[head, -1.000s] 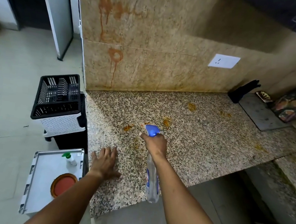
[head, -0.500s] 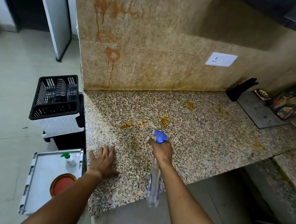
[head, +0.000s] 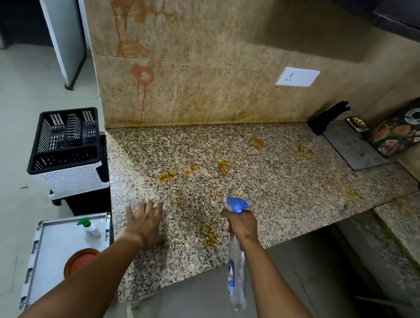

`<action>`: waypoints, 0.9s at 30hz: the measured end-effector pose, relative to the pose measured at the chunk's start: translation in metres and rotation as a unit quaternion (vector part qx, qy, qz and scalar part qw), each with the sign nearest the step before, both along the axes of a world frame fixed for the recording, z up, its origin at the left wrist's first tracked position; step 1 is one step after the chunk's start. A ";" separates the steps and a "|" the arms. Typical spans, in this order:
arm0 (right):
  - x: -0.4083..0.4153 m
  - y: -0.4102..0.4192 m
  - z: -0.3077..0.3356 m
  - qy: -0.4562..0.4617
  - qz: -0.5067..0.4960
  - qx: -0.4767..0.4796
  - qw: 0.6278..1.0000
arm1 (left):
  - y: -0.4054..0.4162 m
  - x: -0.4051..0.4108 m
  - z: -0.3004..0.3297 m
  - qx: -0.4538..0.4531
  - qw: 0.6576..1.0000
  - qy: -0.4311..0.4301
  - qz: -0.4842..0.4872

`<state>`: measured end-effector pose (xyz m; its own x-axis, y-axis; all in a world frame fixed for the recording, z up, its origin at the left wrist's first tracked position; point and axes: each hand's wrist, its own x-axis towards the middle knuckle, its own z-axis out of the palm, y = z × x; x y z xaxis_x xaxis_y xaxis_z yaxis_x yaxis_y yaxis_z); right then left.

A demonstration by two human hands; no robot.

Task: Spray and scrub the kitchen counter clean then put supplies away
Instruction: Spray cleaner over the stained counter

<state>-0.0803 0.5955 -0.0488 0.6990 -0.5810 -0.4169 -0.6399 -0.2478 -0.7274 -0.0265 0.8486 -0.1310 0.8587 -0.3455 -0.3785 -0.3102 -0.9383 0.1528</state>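
The speckled granite counter (head: pixel 278 181) carries several orange food stains (head: pixel 223 166) across its middle and right. My right hand (head: pixel 242 224) grips the neck of a clear spray bottle (head: pixel 236 276) with a blue trigger head, nozzle aimed over the counter, the bottle body hanging past the front edge. My left hand (head: pixel 146 223) lies flat on the counter near its front left corner, fingers spread, holding nothing. Orange streaks (head: pixel 142 80) run down the stone wall behind.
A white tray (head: pixel 54 246) to the lower left holds a green-capped bottle (head: pixel 89 226) and an orange round lid (head: pixel 79 261). A black-and-white rack (head: pixel 68 150) stands beside the counter's left end. A grey board (head: pixel 353 147), a patterned board (head: pixel 407 126) and a dark glove (head: pixel 328 116) sit at the back right.
My right hand has drawn the spray bottle back toward the counter's front edge and to the right. My left hand stays flat in the same place.
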 end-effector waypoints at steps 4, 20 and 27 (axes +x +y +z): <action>-0.016 -0.020 -0.006 -0.018 -0.080 -0.005 0.997 | -0.027 -0.006 0.004 0.003 0.999 -0.004 -0.041; -0.038 -0.075 -0.026 0.001 -0.004 0.019 1.000 | -0.104 -0.033 0.000 0.033 0.998 -0.019 -0.047; -0.060 -0.182 -0.027 -0.095 -0.213 0.079 0.969 | -0.172 -0.052 0.018 0.077 0.997 -0.020 -0.024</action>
